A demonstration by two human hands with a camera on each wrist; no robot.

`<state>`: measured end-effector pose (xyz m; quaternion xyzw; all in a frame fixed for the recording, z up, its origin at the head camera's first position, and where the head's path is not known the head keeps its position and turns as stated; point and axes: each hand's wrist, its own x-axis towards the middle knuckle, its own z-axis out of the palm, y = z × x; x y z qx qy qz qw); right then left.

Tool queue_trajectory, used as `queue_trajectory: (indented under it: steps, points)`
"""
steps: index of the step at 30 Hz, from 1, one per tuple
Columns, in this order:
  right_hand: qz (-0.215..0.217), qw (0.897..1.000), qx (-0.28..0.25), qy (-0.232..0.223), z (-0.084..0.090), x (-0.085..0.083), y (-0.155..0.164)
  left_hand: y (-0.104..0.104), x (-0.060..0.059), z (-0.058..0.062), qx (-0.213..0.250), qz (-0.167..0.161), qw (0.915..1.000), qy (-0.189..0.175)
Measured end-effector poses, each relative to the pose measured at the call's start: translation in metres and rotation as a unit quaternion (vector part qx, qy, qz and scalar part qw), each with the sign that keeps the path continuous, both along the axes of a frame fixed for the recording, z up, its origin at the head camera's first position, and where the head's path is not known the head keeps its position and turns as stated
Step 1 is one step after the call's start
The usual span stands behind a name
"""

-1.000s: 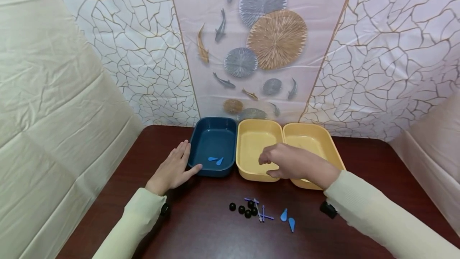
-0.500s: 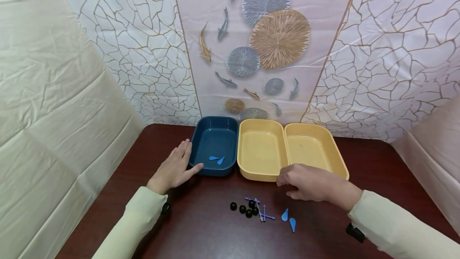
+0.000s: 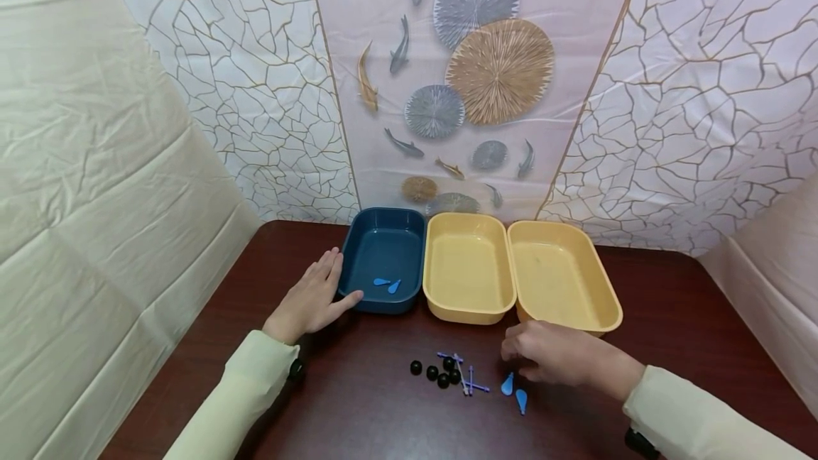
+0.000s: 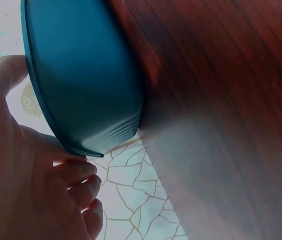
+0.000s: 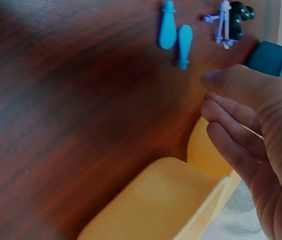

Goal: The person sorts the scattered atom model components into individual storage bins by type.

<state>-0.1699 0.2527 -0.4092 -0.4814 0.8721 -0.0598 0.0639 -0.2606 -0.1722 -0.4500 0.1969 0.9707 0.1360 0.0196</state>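
Right hand, fingers loosely curled and pinching nothing, is being held just above two blue pieces on the worktop. Blue tray is being touched by left hand, fingers spread flat.

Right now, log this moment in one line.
left hand rests against blue tray | right hand empty, above blue pieces

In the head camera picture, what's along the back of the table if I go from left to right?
Left hand → blue tray → first yellow tray → second yellow tray.
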Motion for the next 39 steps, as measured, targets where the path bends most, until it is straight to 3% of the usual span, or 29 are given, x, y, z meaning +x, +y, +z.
queue_trajectory:
  steps: [8, 17, 33, 39]
  points:
    - [0.018, 0.999, -0.027, -0.012, -0.018, 0.003, 0.001, 0.0, 0.001, 0.001, 0.003, 0.0, 1.0, -0.001]
    - [-0.001, 0.999, -0.025, -0.03, -0.029, 0.004, -0.001, 0.0, 0.001, 0.0, 0.006, -0.001, 1.0, 0.002]
    - [-0.045, 0.997, -0.026, -0.062, -0.026, 0.002, -0.003, 0.0, 0.002, 0.002, 0.006, 0.004, 1.0, -0.005]
    - [-0.042, 0.999, -0.022, -0.028, -0.017, 0.0, -0.004, 0.0, 0.002, 0.002, 0.006, 0.001, 1.0, 0.001]
